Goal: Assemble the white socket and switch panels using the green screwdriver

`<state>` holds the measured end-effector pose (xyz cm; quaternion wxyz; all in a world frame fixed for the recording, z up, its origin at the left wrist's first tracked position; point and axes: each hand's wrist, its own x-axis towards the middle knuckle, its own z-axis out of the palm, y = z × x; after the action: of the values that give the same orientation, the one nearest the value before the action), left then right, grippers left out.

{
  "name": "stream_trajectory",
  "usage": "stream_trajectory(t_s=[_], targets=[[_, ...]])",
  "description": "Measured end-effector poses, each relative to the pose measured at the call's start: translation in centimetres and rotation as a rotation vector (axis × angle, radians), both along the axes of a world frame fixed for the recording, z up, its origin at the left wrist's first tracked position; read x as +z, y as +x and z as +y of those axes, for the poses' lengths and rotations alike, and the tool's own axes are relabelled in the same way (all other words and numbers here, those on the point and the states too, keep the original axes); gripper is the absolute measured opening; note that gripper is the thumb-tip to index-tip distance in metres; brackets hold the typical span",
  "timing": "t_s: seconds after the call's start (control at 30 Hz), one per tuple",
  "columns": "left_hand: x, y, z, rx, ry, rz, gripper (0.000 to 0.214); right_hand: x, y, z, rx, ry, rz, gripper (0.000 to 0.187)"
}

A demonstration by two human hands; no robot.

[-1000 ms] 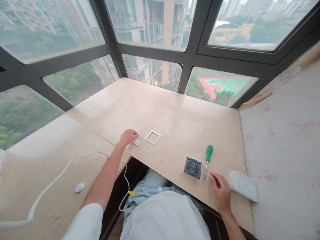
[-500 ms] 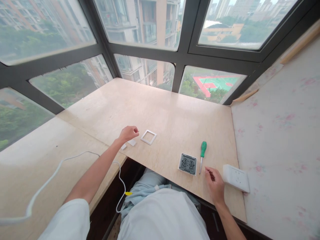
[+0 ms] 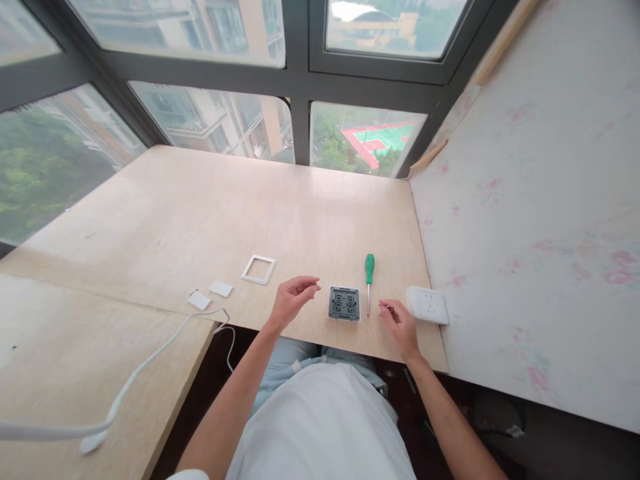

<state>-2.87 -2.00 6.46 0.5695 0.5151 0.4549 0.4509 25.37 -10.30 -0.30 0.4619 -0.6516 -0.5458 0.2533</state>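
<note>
My left hand [image 3: 295, 298] hovers just left of a grey switch module [image 3: 345, 303] that lies face up on the plywood board [image 3: 310, 220]. Its fingers are loosely curved and apart, with nothing in them. My right hand [image 3: 400, 320] rests on the board to the right of the module, close to the tip of a green-handled screwdriver [image 3: 369, 268]. Its fingers are curled together near the thumb, and I cannot see whether they hold anything. A white wall socket [image 3: 427, 305] lies just right of that hand.
A white square frame [image 3: 259, 269] and two small white plates [image 3: 221, 289] [image 3: 199, 300] lie at the left on the board. A white cable [image 3: 150, 360] runs over the lower left board. Windows ring the far edge; a spotted sheet [image 3: 525, 220] covers the right.
My left hand has left the small white plates and moved right to beside the grey module. The view has swung left and down. My right hand has kept its place by the screwdriver tip.
</note>
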Motion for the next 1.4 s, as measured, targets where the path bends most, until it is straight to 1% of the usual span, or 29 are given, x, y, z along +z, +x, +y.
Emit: stream_trajectory(t_s=[0.1,0.17,0.23,0.43,0.6,0.67,0.77,0.93,1.1,1.27,1.4], targets=[[-0.7,1.7,-0.5,-0.034,0.107,0.155,0.021,0.0,0.1,-0.1,0.014,-0.005,0.007,0.023],[-1.0,2.3,-0.5,-0.042,0.195,0.245,0.017,-0.1,0.0,-0.2,0.013,-0.001,0.003,0.021],[-1.1,2.6,-0.4,-0.059,0.263,0.284,0.015,-0.3,-0.2,-0.3,0.01,0.007,-0.005,0.02],[-1.1,3.7,0.0,-0.156,0.402,0.364,0.013,-0.5,-0.5,-0.2,0.0,0.026,-0.036,0.018],[-2.1,5.7,0.2,-0.289,0.62,0.497,0.018,-0.3,-0.5,-0.2,0.018,0.022,-0.067,0.018],[-2.5,6.4,0.3,-0.335,0.672,0.543,0.02,-0.3,-0.5,-0.2,0.024,0.018,-0.076,0.019],[-2.9,7.0,0.6,-0.389,0.685,0.584,0.021,-0.2,-0.5,-0.2,0.031,0.011,-0.085,0.02],[-2.9,7.2,0.8,-0.459,0.672,0.635,0.023,-0.1,-0.6,-0.1,0.027,0.006,-0.09,0.022],[-2.8,7.2,0.7,-0.465,0.709,0.692,0.022,0.0,-0.6,-0.1,0.031,0.005,-0.094,0.021],[-2.2,7.1,0.5,-0.459,0.768,0.772,0.017,0.2,-0.7,-0.1,0.037,0.007,-0.095,0.021],[-1.8,7.2,0.4,-0.473,0.781,0.805,0.017,0.2,-0.7,-0.1,0.036,0.006,-0.095,0.02]])
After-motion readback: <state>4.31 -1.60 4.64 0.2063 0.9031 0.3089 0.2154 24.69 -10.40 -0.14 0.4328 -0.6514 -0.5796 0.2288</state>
